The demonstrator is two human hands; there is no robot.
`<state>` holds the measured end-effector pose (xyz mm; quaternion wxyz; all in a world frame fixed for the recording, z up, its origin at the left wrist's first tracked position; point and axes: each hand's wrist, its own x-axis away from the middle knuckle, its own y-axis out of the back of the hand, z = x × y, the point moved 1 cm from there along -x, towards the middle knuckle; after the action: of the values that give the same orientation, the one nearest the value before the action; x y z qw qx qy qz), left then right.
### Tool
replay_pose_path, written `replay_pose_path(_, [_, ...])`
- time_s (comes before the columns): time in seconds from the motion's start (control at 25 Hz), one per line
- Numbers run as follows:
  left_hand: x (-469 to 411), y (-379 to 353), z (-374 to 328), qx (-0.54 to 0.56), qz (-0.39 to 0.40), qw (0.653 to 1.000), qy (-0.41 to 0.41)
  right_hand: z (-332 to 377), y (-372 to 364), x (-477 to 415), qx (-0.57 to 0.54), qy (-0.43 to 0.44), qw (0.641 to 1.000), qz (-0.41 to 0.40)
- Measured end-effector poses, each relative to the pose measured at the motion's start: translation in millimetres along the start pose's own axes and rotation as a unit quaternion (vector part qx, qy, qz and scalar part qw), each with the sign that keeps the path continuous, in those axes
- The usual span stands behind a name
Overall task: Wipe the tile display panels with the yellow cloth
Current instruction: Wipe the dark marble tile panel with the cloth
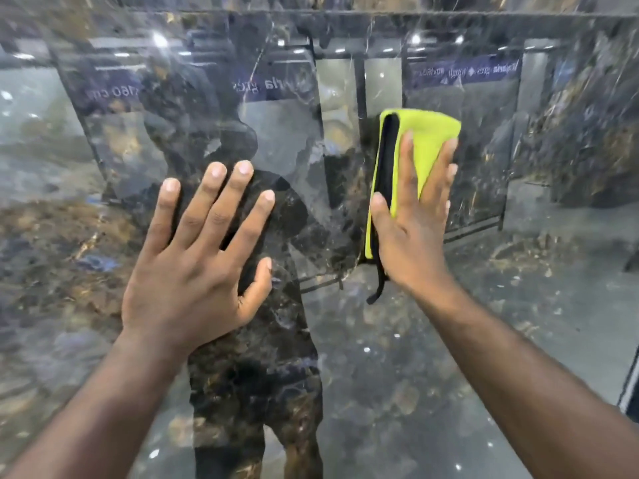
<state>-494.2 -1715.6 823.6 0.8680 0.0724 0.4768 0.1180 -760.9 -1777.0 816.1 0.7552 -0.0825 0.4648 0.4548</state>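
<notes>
A glossy dark marbled tile display panel (432, 340) fills the whole view. The folded yellow cloth (427, 133), edged in black, lies flat against the panel right of centre. My right hand (411, 219) presses the cloth to the tile with straight fingers spread over it, the thumb on the cloth's black edge. A black strap of the cloth hangs below my wrist. My left hand (197, 254) rests flat on the bare tile to the left, fingers spread and straight, holding nothing.
The panel's top edge (345, 13) runs across the upper part of the view. The shiny surface reflects a person's silhouette, ceiling lights and other display racks with mirrored lettering. A dark frame edge (631, 385) shows at the far right.
</notes>
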Motion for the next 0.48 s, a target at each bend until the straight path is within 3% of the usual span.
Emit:
replay_pose_path(0.08, [0, 1, -1, 0.0, 0.003, 1.0, 0.001, 27, -9, -4, 0.009, 0.012, 1.0, -0.023])
replay_pose_path(0.2, [-1, 5, 2, 0.007, 0.003, 1.0, 0.0, 26, -35, 46, 0.062, 0.095, 0.993, 0.025])
replay_pose_path(0.28, [3, 7, 6, 0.025, 0.008, 1.0, -0.004, 6, -27, 53, 0.054, 0.069, 0.995, 0.042])
replay_pose_path(0.4, [21, 14, 26, 0.025, 0.016, 1.0, -0.007, 28, -23, 13, -0.011, -0.033, 0.999, -0.016])
replay_pose_path(0.48, [33, 20, 40, 0.025, 0.013, 1.0, -0.009, 65, -37, 18, 0.004, 0.002, 1.0, -0.026])
